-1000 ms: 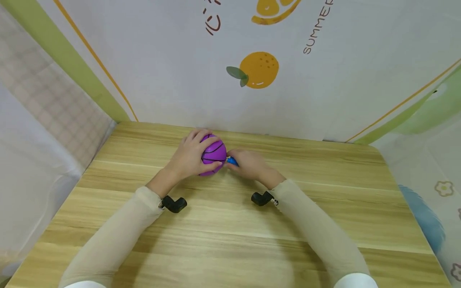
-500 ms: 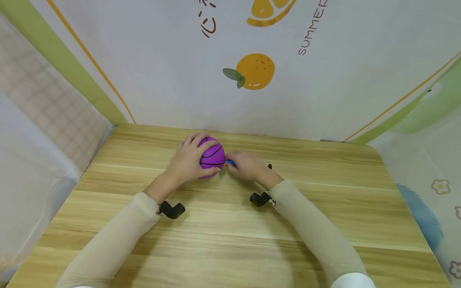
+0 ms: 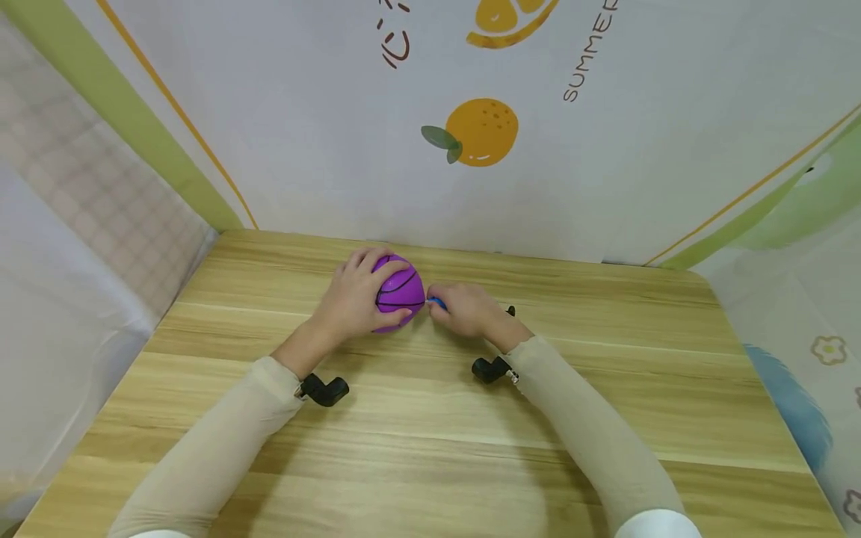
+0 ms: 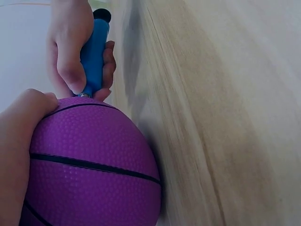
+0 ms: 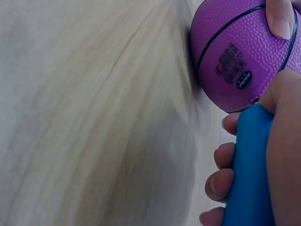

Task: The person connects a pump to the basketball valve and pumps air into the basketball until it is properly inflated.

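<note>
On the wooden table [image 3: 417, 403] a small purple basketball [image 3: 401, 291] with black lines is held by my left hand [image 3: 346, 299], its fingers spread over the top and its thumb on the near side. My right hand [image 3: 464, 308] grips a blue hand pump [image 4: 95, 52], fingers wrapped round the barrel. The pump lies roughly level, its metal tip against the ball's right side; how deep the needle sits is hidden. A black knob [image 4: 102, 15] shows at its far end. Printed marks and a dark oval logo [image 5: 244, 79] are on the ball near the pump.
A white cloth backdrop [image 3: 336, 164] with printed fruit rises behind the table's far edge. Cloth also hangs along the left and right sides. Black wrist mounts [image 3: 325, 390] stick out below both forearms.
My right hand has shifted slightly and covers more of the pump; the metal fitting shows less. A dark knob end has come into view behind the right wrist. The left hand keeps its hold.
</note>
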`<state>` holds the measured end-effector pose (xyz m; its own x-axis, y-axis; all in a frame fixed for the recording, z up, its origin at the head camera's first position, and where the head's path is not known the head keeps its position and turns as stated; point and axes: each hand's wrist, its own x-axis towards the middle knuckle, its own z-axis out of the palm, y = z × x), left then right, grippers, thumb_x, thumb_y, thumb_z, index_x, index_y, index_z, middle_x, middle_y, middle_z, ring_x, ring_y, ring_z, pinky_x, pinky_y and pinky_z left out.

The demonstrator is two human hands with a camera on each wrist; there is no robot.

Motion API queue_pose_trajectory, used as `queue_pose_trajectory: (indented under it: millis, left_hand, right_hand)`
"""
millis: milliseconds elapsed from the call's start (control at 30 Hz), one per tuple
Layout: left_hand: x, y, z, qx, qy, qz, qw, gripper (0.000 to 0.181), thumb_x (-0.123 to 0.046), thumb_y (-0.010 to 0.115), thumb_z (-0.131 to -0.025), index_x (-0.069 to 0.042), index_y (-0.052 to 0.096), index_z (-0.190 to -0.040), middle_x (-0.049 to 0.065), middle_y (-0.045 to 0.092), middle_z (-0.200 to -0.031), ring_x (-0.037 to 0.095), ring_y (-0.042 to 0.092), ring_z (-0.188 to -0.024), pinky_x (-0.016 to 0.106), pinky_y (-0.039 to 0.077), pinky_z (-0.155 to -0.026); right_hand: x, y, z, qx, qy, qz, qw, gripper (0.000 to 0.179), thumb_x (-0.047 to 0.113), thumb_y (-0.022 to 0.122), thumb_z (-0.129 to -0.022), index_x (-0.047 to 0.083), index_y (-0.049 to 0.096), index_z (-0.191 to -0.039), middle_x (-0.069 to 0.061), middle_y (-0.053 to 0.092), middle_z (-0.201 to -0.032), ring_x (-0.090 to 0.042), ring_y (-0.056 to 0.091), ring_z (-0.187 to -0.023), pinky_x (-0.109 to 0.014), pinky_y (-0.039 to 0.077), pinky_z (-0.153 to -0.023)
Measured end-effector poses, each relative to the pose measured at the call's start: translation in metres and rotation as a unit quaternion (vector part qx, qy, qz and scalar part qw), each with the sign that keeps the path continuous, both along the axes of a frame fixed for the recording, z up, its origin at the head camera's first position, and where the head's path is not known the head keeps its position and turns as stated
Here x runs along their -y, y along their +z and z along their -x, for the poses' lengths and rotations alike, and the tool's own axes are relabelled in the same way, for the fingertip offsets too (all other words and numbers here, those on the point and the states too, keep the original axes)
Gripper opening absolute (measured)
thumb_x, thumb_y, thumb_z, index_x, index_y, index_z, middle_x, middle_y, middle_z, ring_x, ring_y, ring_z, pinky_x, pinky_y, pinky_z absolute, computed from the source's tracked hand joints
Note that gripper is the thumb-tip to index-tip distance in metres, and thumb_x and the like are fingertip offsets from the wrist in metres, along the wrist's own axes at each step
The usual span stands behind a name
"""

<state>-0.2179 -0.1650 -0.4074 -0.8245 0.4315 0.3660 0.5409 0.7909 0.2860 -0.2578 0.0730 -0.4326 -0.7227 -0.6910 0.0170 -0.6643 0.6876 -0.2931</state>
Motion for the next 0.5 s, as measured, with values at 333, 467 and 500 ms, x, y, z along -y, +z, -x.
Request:
queue_pose_trajectory:
  millis: [333,467,500]
  left_hand:
    - [-0.0006,0.0023,-0.0010,0.022,0.003,-0.008,0.9997,0.070,-0.050,0.082,-0.078,-0.022,0.058,-0.137,0.010,0.045,-0.145,0.039,0.037,-0.136,0.067,0.039,-0.101]
    - [-0.0002,0.0028,-0.0015,0.027,0.001,-0.011,0.9996,0.070,-0.049,0.083,-0.078,-0.022,0.058,-0.137,0.009,0.045,-0.145,0.039,0.036,-0.136,0.067,0.039,-0.100]
    - [0.0000,0.0028,-0.0016,0.027,0.001,-0.011,0.9996,0.070,-0.049,0.083,-0.078,-0.021,0.058,-0.137,0.009,0.045,-0.145,0.038,0.036,-0.136,0.067,0.039,-0.100]
  right_hand:
    - [-0.0025,0.0017,-0.0004,0.006,0.001,-0.001,1.0000,0.016,0.028,0.047,-0.101,0.018,0.057,-0.094,0.003,0.049,-0.072,-0.015,0.051,-0.068,-0.032,0.040,-0.057]
    - [-0.0029,0.0025,-0.0006,0.008,0.001,-0.006,1.0000,0.016,0.028,0.047,-0.101,0.018,0.056,-0.092,0.004,0.047,-0.071,-0.015,0.051,-0.067,-0.031,0.039,-0.057]
    - [-0.0030,0.0024,-0.0006,0.008,0.000,-0.008,0.9999,0.016,0.028,0.047,-0.101,0.018,0.056,-0.092,0.004,0.046,-0.070,-0.014,0.051,-0.067,-0.031,0.039,-0.057]
